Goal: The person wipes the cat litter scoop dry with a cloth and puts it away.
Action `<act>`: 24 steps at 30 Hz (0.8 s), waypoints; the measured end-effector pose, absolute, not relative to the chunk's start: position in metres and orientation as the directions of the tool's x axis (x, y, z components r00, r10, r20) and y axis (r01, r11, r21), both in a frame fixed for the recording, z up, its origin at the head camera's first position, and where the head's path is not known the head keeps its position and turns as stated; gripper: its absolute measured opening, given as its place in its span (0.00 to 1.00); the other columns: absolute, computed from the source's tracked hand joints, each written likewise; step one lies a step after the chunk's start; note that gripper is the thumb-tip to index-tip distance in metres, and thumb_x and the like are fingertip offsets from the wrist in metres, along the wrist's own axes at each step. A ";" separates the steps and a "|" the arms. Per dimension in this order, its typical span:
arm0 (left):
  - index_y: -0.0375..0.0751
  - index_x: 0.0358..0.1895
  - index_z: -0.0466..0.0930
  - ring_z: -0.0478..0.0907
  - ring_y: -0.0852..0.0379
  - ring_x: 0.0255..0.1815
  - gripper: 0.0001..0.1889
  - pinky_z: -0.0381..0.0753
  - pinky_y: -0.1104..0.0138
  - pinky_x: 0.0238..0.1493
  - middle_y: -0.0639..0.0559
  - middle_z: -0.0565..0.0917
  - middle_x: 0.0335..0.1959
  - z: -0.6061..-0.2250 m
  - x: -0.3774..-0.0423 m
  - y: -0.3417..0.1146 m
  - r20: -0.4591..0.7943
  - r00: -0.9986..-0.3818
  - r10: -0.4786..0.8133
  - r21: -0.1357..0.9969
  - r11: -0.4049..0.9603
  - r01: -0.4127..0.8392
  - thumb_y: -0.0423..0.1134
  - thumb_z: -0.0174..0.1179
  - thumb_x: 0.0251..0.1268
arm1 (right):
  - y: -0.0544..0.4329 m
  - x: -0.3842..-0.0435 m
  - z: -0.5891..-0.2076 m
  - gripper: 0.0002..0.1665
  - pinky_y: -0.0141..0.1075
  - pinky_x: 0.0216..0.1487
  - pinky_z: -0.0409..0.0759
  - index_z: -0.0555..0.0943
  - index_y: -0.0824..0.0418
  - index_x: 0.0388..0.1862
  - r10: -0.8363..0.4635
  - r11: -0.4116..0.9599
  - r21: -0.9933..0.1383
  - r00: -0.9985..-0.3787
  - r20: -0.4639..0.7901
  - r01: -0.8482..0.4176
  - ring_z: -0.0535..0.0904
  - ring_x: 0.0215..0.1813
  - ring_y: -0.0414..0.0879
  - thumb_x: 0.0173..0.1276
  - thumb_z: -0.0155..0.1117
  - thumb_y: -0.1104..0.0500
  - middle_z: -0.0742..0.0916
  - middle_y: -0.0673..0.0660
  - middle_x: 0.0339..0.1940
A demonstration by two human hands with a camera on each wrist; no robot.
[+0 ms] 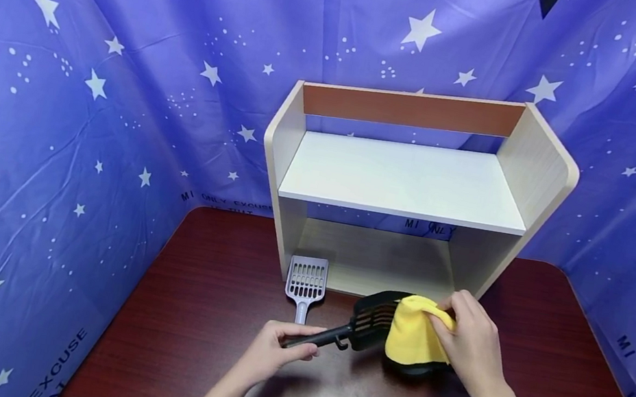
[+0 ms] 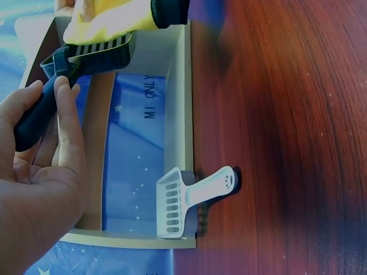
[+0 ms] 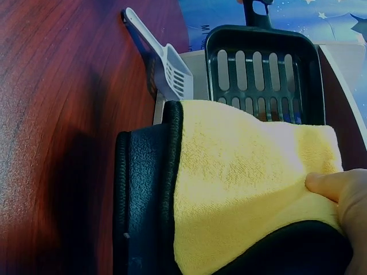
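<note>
My left hand [image 1: 271,351] grips the handle of a black slotted litter scoop [image 1: 358,333], its head pointing right above the table. A yellow cloth [image 1: 413,335] with black edging and a dark reverse side is pinched between the thumb and fingers of my right hand [image 1: 475,343]. In the right wrist view the folded cloth [image 3: 246,172] overlaps the near part of the scoop's head, hiding some slots. Just beyond my left hand, a grey litter scoop [image 1: 307,281] rests with its slotted head against the shelf's front edge and its handle toward me.
A small two-tier shelf unit [image 1: 408,178] with a white upper board and pale wooden sides stands at the back of the dark red-brown table [image 1: 193,317]. Blue curtains [image 1: 141,94] printed with stars hang behind it and at both sides.
</note>
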State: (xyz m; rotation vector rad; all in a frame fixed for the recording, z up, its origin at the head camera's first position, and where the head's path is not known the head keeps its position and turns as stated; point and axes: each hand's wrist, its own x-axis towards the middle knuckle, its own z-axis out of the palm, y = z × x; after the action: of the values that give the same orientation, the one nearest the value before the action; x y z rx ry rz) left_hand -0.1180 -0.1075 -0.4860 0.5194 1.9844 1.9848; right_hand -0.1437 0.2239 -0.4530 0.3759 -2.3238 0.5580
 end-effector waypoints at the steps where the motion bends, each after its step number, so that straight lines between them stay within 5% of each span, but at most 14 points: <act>1: 0.20 0.56 0.78 0.84 0.71 0.37 0.19 0.87 0.72 0.44 0.20 0.81 0.47 -0.486 -0.118 -0.108 0.053 -0.894 0.445 0.999 -0.013 0.053 0.29 0.63 0.65 | 0.224 -0.144 -0.453 0.21 0.44 0.28 0.75 0.77 0.60 0.28 -0.106 0.866 -0.287 -0.710 0.696 -0.410 0.74 0.29 0.43 0.41 0.82 0.67 0.80 0.51 0.27; 24: 0.16 0.57 0.75 0.85 0.69 0.40 0.20 0.86 0.71 0.46 0.16 0.80 0.46 -0.490 -0.118 -0.116 0.065 -0.888 0.455 0.996 -0.077 0.034 0.29 0.61 0.67 | 0.232 -0.143 -0.458 0.19 0.31 0.36 0.70 0.84 0.57 0.36 -0.127 0.819 -0.320 -0.694 0.709 -0.476 0.71 0.35 0.36 0.46 0.81 0.67 0.82 0.48 0.30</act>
State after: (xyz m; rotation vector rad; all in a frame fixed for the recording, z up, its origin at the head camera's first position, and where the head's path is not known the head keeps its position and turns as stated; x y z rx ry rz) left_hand -0.1180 -0.1159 -0.4903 0.5302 1.9074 2.0424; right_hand -0.1432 0.2318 -0.4578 0.4397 -2.2936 0.6413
